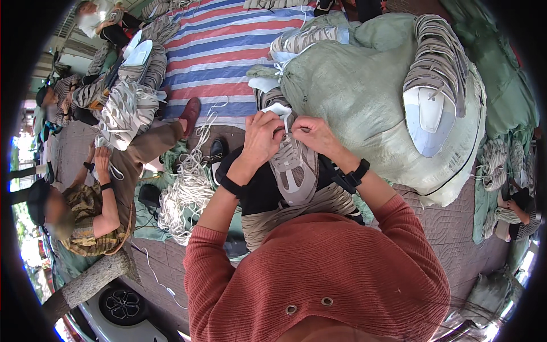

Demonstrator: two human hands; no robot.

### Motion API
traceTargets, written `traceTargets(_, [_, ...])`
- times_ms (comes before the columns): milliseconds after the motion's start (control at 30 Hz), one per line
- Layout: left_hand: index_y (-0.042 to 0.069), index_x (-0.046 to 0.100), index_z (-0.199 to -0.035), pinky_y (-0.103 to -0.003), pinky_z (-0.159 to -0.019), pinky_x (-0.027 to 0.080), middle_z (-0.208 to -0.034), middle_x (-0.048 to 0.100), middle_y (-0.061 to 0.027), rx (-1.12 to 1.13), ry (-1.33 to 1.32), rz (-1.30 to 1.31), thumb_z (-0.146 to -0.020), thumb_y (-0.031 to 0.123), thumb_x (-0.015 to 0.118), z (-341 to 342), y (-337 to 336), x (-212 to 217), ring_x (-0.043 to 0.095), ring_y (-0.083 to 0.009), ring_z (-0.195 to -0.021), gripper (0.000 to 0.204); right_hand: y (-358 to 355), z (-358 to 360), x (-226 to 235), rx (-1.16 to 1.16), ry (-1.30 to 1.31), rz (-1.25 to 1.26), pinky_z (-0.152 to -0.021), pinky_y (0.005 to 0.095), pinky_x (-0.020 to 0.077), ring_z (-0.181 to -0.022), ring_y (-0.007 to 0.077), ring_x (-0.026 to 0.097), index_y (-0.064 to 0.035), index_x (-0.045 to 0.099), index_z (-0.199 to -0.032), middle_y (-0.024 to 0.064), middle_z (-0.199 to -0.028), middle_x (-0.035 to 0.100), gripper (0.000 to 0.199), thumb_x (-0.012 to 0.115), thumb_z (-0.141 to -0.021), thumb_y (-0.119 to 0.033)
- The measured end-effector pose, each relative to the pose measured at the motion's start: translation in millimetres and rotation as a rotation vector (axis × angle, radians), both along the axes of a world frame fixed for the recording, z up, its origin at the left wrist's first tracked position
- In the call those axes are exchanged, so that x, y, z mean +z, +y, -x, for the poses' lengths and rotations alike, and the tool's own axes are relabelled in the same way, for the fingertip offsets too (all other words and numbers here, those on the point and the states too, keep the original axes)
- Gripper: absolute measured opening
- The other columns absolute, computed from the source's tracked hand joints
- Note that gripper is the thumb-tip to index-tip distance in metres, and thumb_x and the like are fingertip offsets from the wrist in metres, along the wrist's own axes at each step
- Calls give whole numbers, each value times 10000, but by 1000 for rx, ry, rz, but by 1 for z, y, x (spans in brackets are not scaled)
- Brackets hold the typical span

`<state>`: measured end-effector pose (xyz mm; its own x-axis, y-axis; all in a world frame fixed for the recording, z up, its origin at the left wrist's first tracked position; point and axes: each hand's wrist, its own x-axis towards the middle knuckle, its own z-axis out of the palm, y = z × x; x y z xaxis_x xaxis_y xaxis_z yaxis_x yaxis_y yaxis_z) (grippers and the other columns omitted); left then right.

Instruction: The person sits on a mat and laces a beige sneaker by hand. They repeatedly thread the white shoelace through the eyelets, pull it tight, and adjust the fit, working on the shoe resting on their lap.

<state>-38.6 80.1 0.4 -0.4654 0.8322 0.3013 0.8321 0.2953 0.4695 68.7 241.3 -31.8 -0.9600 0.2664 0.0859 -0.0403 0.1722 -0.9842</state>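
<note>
A grey-beige shoe upper (294, 174) lies across my lap, its toe toward me and its front laced. At its far end, my left hand (262, 135) is closed in a pinch around a white shoelace (286, 122), with the fingertips partly hidden. Close beside it, my right hand (314, 135) pinches the right edge of the same upper near the opening. Its fingers cover what exactly lies between them. Further uppers (266, 100) lie just beyond my hands, and a stack of striped uppers (296, 216) rests on my lap.
Left of my legs is a heap of loose white laces (188, 196). Green sacks (364, 102) fill the right, bearing a row of nested uppers (436, 85). A striped tarp (222, 51) spreads ahead. A co-worker (85, 211) sits at left near piled uppers (128, 114).
</note>
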Motion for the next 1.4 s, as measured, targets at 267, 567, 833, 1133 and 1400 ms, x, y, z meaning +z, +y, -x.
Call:
traceTargets(267, [73, 634, -796, -403, -841, 355, -902, 586, -36, -49, -245, -22, -716, 49, 685, 13, 5, -10, 545, -242, -906, 98, 18, 11, 8, 170, -338, 216, -558, 228, 364, -631, 46, 447, -40, 649, -796, -41, -690, 555, 178, 632, -871, -201])
traceTargets(567, [129, 596, -855, -419, -747, 384, -886, 560, -55, 459, 453, 187, -808, 124, 581, 112, -138, 21, 567, -268, -882, 50, 41, 9, 16, 423, -376, 569, -738, 213, 358, -793, 58, 481, -82, 685, -928, -24, -862, 628, 223, 605, -936, -290])
traceTargets(833, [146, 602, -894, -470, -746, 424, -903, 619, -62, 670, 229, 378, -832, 153, 583, 92, -198, -17, 604, -305, -894, 66, 27, 0, 41, 477, -260, 408, -839, 232, 392, -918, 72, 500, -79, 610, -1235, -6, -1025, 555, 359, 642, -890, -172])
traceTargets(1133, [123, 618, -963, -508, -784, 482, -976, 668, -144, 764, -56, 575, -857, 222, 574, 88, -200, -51, 637, -383, -919, 151, 10, -2, 38, 349, -116, -55, -772, 224, 420, -814, 94, 486, -192, 555, -1282, -10, -921, 478, 530, 699, -786, -72])
traceTargets(1400, [120, 593, -1046, -513, -781, 490, -977, 651, -204, 853, -140, 669, -865, 185, 522, 85, -198, -55, 626, -422, -928, 205, -10, 7, 37, 202, 81, -664, -797, 327, 387, -736, 160, 548, -153, 641, -1047, -3, -835, 502, 250, 663, -802, -105])
